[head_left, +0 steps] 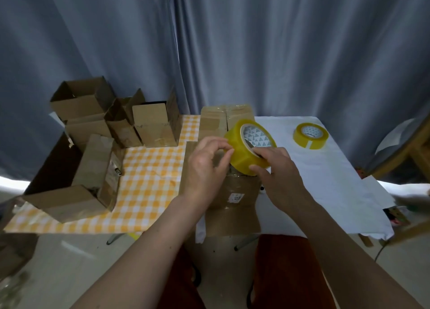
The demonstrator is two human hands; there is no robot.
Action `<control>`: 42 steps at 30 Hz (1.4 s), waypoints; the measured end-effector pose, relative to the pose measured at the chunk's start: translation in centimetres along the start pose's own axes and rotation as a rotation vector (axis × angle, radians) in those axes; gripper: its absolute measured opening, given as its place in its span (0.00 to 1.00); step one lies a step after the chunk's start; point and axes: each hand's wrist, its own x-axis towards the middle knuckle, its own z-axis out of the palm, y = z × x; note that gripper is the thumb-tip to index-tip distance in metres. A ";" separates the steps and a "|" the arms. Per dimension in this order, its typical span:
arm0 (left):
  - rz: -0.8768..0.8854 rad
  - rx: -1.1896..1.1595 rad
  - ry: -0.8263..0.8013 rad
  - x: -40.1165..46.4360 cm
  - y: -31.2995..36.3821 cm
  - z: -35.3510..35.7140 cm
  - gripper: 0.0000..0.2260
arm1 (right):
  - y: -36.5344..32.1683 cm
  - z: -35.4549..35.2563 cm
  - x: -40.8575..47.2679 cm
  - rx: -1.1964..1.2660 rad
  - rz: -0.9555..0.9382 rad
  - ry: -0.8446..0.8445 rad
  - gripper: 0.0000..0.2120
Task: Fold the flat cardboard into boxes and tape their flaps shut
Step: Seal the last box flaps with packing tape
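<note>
- Head view: right hand (277, 169) grips a yellow tape roll (250, 147), fingers curled round it, above a cardboard box (239, 192).
- Left hand (204, 166) pinches the roll's edge, fingertips together.

- There is only one view, from a camera worn on the person's head.
- It looks forward and down, over both forearms, to the table (325, 169) in front.
- The left hand (204, 166) and the right hand (277, 169) are near the lens, in the middle of the frame.
- The lens is wide: the grey curtain (209, 41) behind fills the upper half and its folds bend at the edges.
- At the bottom the person's lap and the floor are visible.
</note>
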 end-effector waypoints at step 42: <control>-1.146 -0.416 0.312 -5.3 -3.0 -4.7 0.11 | 5.0 -1.0 -2.5 -0.007 0.144 0.268 0.15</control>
